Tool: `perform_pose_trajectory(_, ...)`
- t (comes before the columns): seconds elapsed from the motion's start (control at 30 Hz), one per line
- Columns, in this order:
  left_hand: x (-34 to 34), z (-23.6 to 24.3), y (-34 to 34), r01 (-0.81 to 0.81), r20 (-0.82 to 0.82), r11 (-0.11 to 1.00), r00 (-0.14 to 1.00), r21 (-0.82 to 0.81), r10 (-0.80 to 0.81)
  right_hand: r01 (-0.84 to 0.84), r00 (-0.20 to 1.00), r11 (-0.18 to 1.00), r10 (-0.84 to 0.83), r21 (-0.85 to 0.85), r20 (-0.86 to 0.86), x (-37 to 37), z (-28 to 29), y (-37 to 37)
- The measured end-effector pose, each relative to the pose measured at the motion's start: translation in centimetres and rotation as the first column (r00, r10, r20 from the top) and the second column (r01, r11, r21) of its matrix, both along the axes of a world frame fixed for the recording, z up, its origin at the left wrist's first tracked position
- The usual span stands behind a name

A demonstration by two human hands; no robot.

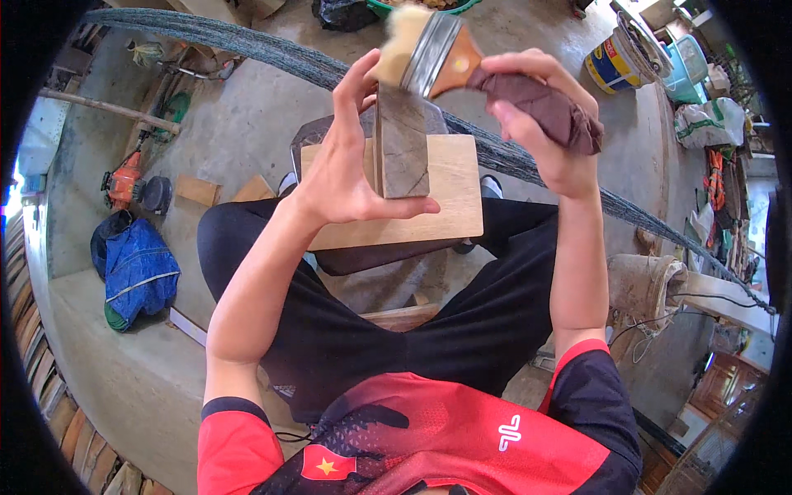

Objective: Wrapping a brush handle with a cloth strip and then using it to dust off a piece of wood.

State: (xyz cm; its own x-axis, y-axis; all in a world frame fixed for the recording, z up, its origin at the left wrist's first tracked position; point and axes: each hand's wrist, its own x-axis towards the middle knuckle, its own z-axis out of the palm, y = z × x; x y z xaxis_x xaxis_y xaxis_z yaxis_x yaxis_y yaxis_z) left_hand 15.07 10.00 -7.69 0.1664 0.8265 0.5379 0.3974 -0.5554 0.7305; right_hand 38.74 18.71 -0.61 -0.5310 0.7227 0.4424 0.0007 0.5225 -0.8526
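Note:
My left hand (351, 181) grips a grey-brown rectangular block (403, 148), upright over a pale wooden board (450, 202), its thumb along the lower end and fingers up the left side. My right hand (544, 132) is closed round the handle of a wide paintbrush (445, 64), which is wrapped in dark brown material. The brush's pale bristles are at the block's top, slightly blurred; contact is unclear. The board rests on a dark seat-like support (355, 262) between my knees, partly hidden by the board.
A striped woven band (223, 37) stretches diagonally behind the board. At left are an orange motor tool (125, 177), wood offcuts (198, 190) and a blue bundle (140, 272). At right stand a bucket (615, 62), a sack (709, 124) and a dusty cylindrical object (639, 285).

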Motion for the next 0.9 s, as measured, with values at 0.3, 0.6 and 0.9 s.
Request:
perform_pose_trajectory(0.3, -0.8, 0.1, 0.2, 0.003, -0.054, 0.999, 0.999, 0.035, -0.001, -0.193, 0.98, 0.955, 0.199, -0.224, 0.007, 0.4, 1.2, 0.0)
perform_pose_trajectory(0.6, -1.4, -0.2, 0.1, 0.037, -0.02, 0.999, 0.999, 0.025, -0.036, -0.585, 0.801, 0.805, 0.593, -0.096, 0.088, 1.3, 1.4, 1.5)
perform_pose_trajectory(0.9, -2.5, 1.1, -0.6, 0.018, -0.08, 0.997, 0.997, 0.08, -0.011, -0.493, 0.868, 0.865, 0.496, -0.097, 0.017, -0.4, 1.9, 0.3)
